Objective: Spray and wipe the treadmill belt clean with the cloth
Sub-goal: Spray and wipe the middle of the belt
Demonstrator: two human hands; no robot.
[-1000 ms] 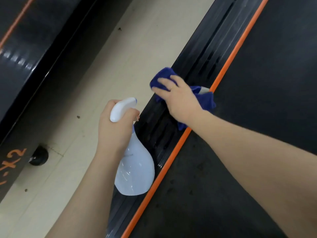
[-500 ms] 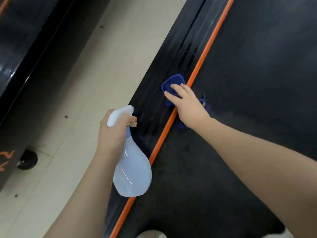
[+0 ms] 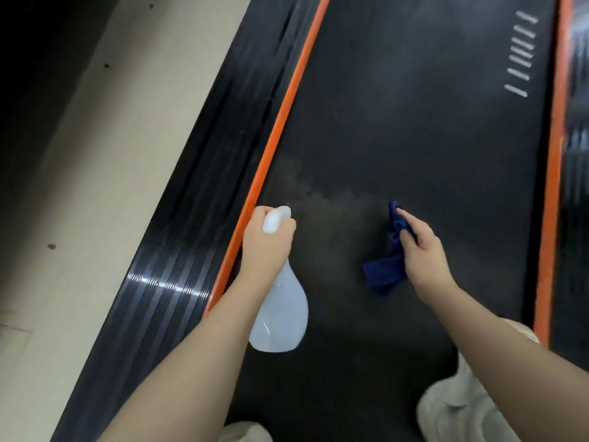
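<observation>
The left hand (image 3: 266, 247) is gripping the neck of a spray bottle (image 3: 280, 317), with the fingers curled tight round it under the white top. The bottle is smooth, see-through plastic, shaped like a fat pear, and it is hanging over the treadmill belt (image 3: 414, 129). I cannot tell how much liquid is sitting inside it. A pale, misty patch is showing on the belt just past the nozzle.

The right hand (image 3: 420, 250) is holding a dark blue cloth (image 3: 384, 275), with the fingers and thumb pinching it. The cloth is looking soft and bunched up, and its loose end is drooping down over the middle of the belt.

The belt is flat, black and dull, with small white stripes (image 3: 521, 54) near the far right. A thin orange strip (image 3: 280, 122) is running along its left edge, beside a shiny black ridged side rail (image 3: 191, 224). A pale shoe (image 3: 452, 409) is standing on the belt at the bottom.
</observation>
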